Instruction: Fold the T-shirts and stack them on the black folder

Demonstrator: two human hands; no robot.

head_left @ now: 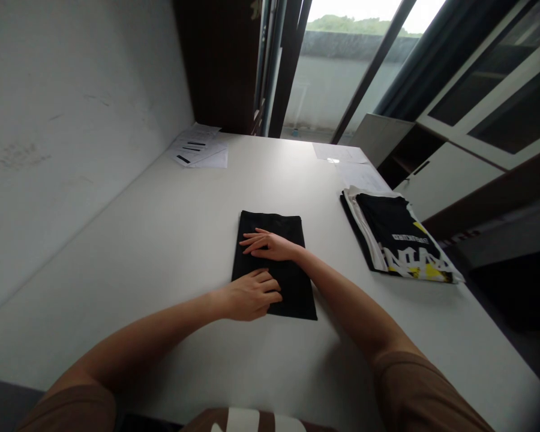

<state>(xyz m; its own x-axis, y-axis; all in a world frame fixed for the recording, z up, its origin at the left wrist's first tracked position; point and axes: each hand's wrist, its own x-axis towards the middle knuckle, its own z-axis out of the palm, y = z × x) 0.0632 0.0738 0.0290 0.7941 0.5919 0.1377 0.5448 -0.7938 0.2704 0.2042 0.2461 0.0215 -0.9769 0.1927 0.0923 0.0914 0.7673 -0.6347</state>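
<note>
A folded black garment [292, 294] lies as a neat rectangle on the white table in front of me. Its upper side is plain and mostly smooth. Flat across its far half rests my right hand [270, 245], with the fingers stretched out to the left. My left hand [254, 295] lies over the near left part of the cloth, palm down, its fingers slightly bent and apart. Both hands touch the garment from above, and neither grips it. The cloth beneath my palms is hidden.
To the right, a stack of folded shirts [400, 234], black and white with yellow print, sits by the edge of the white table [162, 240]. Papers [200, 150] lie at the far left corner, and more sheets [342, 154] at the far right. A wall [72, 120] borders the left side.
</note>
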